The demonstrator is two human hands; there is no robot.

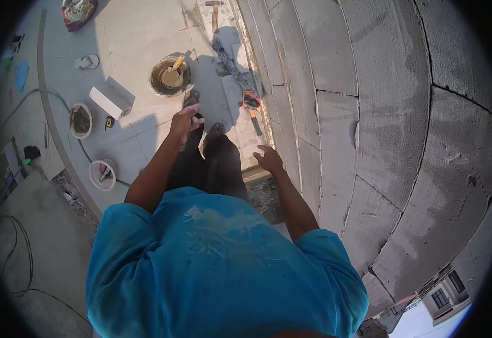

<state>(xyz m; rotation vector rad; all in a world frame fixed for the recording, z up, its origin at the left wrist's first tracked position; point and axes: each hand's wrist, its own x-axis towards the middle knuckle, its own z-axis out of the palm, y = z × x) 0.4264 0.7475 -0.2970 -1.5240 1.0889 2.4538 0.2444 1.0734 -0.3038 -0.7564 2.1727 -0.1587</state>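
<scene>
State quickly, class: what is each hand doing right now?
Left hand: loosely curled, empty as far as can be seen.
Right hand: open, fingers spread, holding nothing, near the block wall.

the block wall (370,112) at the right of the frame looks rough, matt grey masonry; the floor (133,34) at upper left is dusty, dull concrete; the bucket (170,76) holds wet, muddy mortar; the shirt (217,270) is soft blue cloth

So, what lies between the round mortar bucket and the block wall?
In the head view, between the mortar bucket and the block wall lie bare floor, a grey mortar smear and an orange-handled tool.
</scene>
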